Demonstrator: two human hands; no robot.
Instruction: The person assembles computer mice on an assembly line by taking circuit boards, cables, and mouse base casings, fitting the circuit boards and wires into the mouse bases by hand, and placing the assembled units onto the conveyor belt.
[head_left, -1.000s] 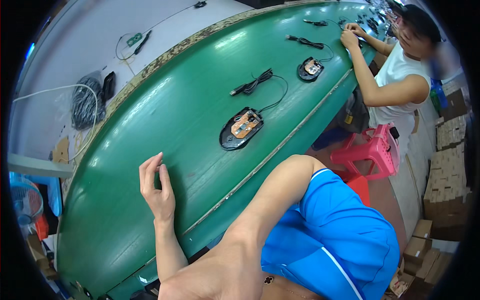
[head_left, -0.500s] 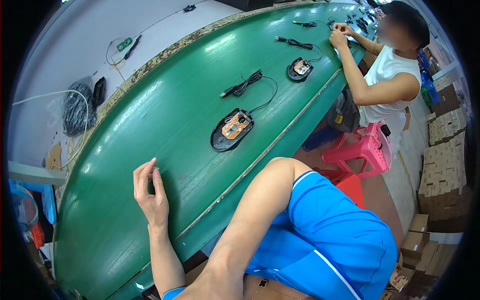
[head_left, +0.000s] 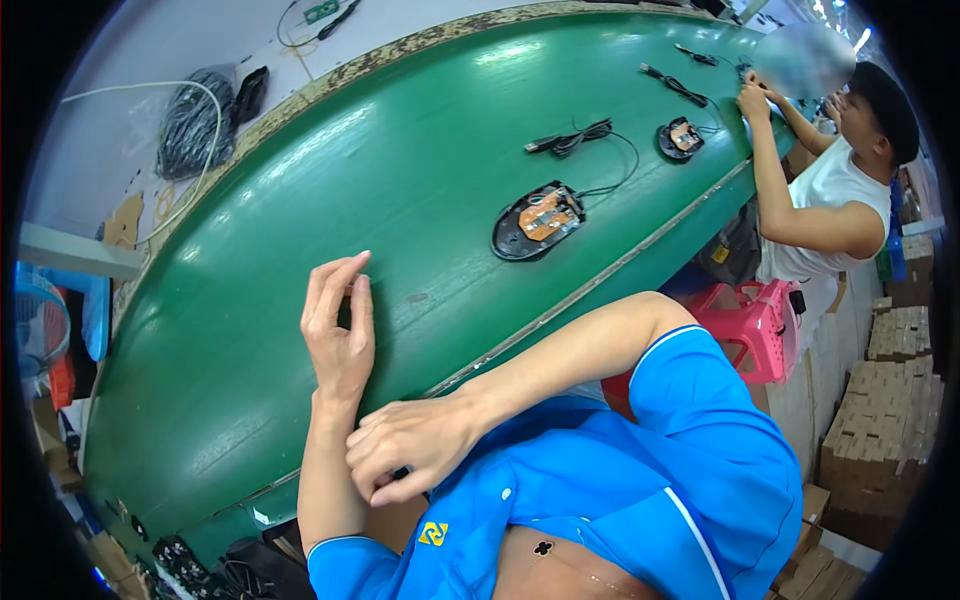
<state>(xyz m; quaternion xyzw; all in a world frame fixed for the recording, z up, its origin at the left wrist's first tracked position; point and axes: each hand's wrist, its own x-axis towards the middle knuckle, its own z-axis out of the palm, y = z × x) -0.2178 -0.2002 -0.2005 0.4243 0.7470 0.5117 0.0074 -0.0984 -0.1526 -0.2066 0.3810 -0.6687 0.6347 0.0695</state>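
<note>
My left hand (head_left: 340,325) hovers over the green work surface (head_left: 270,300), fingers loosely curved, a gap between thumb and forefinger, nothing visible in it. My right hand (head_left: 410,450) lies across my left forearm, fingers curled in; whether anything is inside is hidden. Ahead and to the right of my left hand sits a black computer mouse base (head_left: 540,218) without its top shell, with an orange circuit board showing. Its bundled black cable (head_left: 570,138) lies beyond it, plug pointing left. Neither hand touches the mouse.
Farther right lies a second opened mouse (head_left: 680,140) with its cable. A co-worker (head_left: 830,190) works at the belt's far right, near a pink stool (head_left: 755,325). Brown cartons (head_left: 880,410) are stacked at right. A dark plastic bag (head_left: 195,125) lies beyond the belt's far edge.
My right hand has come into view and rests over my left forearm. My left hand keeps its loose shape. The view has shifted, so the mice appear farther right and higher.
</note>
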